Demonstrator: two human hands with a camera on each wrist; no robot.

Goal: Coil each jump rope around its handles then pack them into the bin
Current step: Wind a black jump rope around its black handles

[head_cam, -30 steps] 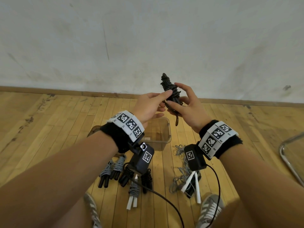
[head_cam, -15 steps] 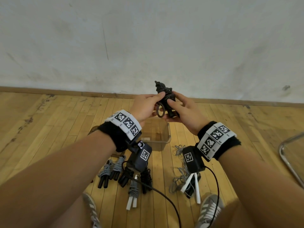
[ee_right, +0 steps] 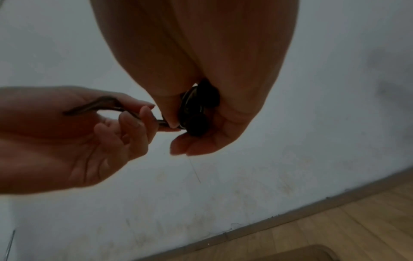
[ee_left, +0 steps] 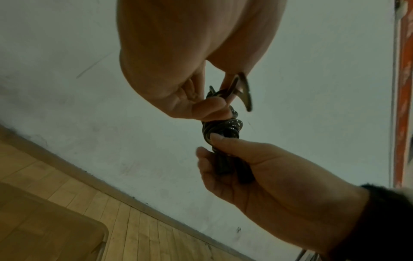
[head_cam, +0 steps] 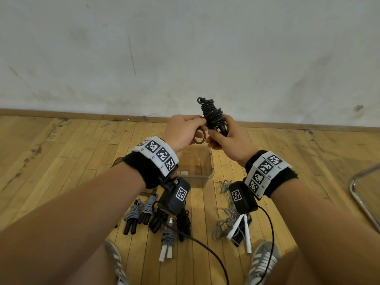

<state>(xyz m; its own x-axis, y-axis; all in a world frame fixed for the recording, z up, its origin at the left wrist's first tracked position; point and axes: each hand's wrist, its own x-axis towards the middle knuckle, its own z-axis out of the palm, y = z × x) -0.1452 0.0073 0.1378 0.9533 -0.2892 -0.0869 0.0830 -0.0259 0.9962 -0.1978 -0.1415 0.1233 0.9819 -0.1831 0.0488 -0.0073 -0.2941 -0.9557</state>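
A black jump rope [head_cam: 212,115] is coiled round its handles and stands upright in front of the wall. My right hand [head_cam: 226,138] grips the handles at the bottom of the bundle [ee_left: 223,128]. My left hand [head_cam: 185,132] pinches the rope's loose end, which forms a small loop [head_cam: 199,137] beside the bundle; the right wrist view shows that loop [ee_right: 100,104] between thumb and fingers. The clear plastic bin [head_cam: 210,161] sits on the floor below both hands.
Several coiled ropes lie left of my feet: grey with black handles [head_cam: 133,214], black [head_cam: 184,221], grey with white handles [head_cam: 167,241]. An uncoiled grey rope [head_cam: 224,223] with white handles lies to the right. A metal chair frame [head_cam: 362,202] stands at far right.
The hanging rope tail has been bent into a loop, which my left hand now pinches. My right hand has kept hold of the bundle throughout.
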